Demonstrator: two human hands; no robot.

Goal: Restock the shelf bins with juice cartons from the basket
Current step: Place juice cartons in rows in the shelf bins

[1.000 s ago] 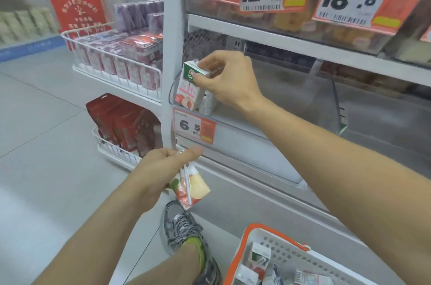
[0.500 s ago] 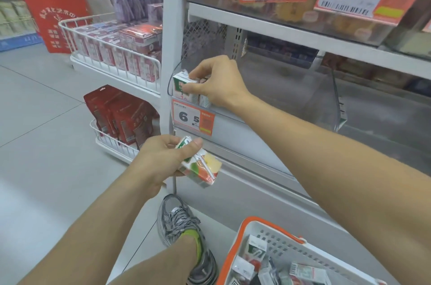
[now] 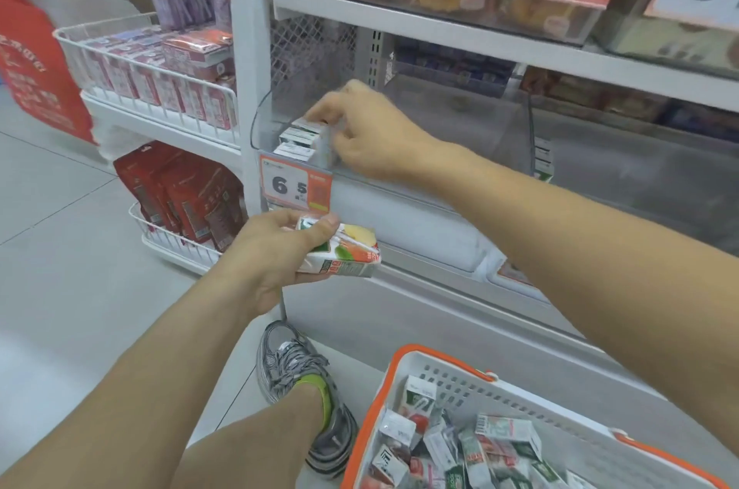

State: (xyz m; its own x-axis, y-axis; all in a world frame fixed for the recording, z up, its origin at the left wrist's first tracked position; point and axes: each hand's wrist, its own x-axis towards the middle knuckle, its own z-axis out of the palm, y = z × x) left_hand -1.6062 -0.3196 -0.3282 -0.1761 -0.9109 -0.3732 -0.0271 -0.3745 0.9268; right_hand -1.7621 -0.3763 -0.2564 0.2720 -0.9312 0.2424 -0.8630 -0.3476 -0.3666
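Note:
A clear plastic shelf bin [image 3: 260, 116] holds a short row of juice cartons [image 3: 296, 144] in its left front corner. My right hand [image 3: 372, 132] reaches into the bin, fingers closed around the rearmost carton [image 3: 312, 125] of that row; the hand is blurred. Below the bin, my left hand [image 3: 272, 252] grips another juice carton [image 3: 352, 254], lying on its side with fruit pictures and a straw on it. At the bottom right stands a white basket with an orange rim [image 3: 434, 357], holding several loose cartons [image 3: 500, 444].
A 6.5 price tag [image 3: 296, 184] hangs on the bin's front. To the left stand wire racks with pink and purple packs [image 3: 160, 76] and red bags [image 3: 184, 192]. A person with a red bag [image 3: 36, 60] stands at far left. My shoe [image 3: 296, 368] is beside the basket.
My right hand has lowered its carton down into the bin beside the others. My left hand has lifted its carton closer to the shelf and turned it flat.

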